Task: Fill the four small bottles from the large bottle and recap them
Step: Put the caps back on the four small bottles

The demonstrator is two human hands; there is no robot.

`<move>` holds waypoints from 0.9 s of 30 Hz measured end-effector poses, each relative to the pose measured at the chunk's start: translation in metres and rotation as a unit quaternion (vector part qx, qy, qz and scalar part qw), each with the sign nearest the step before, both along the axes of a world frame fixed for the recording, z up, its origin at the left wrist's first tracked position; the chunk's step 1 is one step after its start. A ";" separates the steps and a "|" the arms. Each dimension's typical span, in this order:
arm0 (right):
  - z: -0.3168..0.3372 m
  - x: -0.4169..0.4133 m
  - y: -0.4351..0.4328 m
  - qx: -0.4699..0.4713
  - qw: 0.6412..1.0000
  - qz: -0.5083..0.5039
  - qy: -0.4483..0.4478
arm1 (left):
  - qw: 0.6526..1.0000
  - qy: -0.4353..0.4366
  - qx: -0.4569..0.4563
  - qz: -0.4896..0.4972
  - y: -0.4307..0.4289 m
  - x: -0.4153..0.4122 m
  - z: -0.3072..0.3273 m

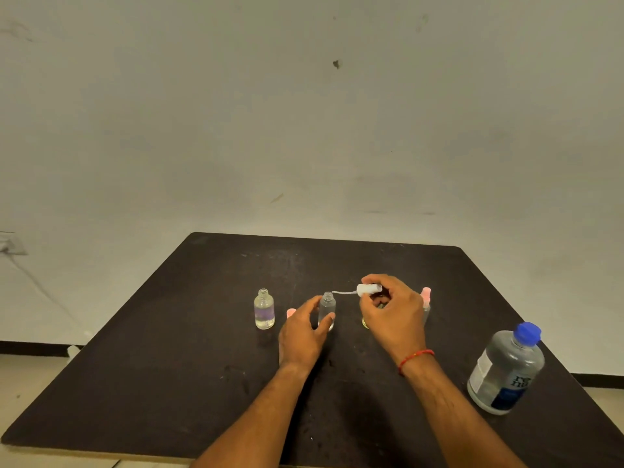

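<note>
My left hand [304, 332] is wrapped around a small clear uncapped bottle [327, 307] standing mid-table. Just right of its mouth, my right hand [391, 312] grips a white spray cap [368, 289] whose thin dip tube points left toward the opening. Another small open bottle [264, 309] with some liquid stands to the left. A pink cap [291, 312] lies between those two bottles. A pink-capped small bottle [426, 304] is partly hidden behind my right hand. The large bottle [506, 369] with a blue cap stands at the right. A fourth small bottle is mostly hidden under my right hand.
The dark table [169, 383] has rounded corners, its far edge close to a pale wall. A yellowish object [365, 323] peeks from under my right hand. A wall socket with a cable [10, 246] is at the far left.
</note>
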State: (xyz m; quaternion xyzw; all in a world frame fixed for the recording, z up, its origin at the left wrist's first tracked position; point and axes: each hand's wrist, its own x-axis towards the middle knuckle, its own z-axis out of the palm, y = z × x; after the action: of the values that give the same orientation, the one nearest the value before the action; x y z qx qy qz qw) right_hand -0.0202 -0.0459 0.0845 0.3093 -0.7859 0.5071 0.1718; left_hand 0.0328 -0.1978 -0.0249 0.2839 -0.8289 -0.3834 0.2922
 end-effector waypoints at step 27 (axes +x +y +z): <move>-0.006 -0.029 -0.062 0.265 0.955 0.114 -0.061 | 1.000 0.015 0.010 -0.015 0.004 0.004 0.005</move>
State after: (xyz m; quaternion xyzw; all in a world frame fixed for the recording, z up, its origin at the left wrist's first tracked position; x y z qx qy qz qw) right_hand -0.0495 -0.1076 0.0782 0.3998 -0.8605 0.3150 -0.0240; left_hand 0.0370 -0.1942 -0.0199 0.2685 -0.8246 -0.4005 0.2960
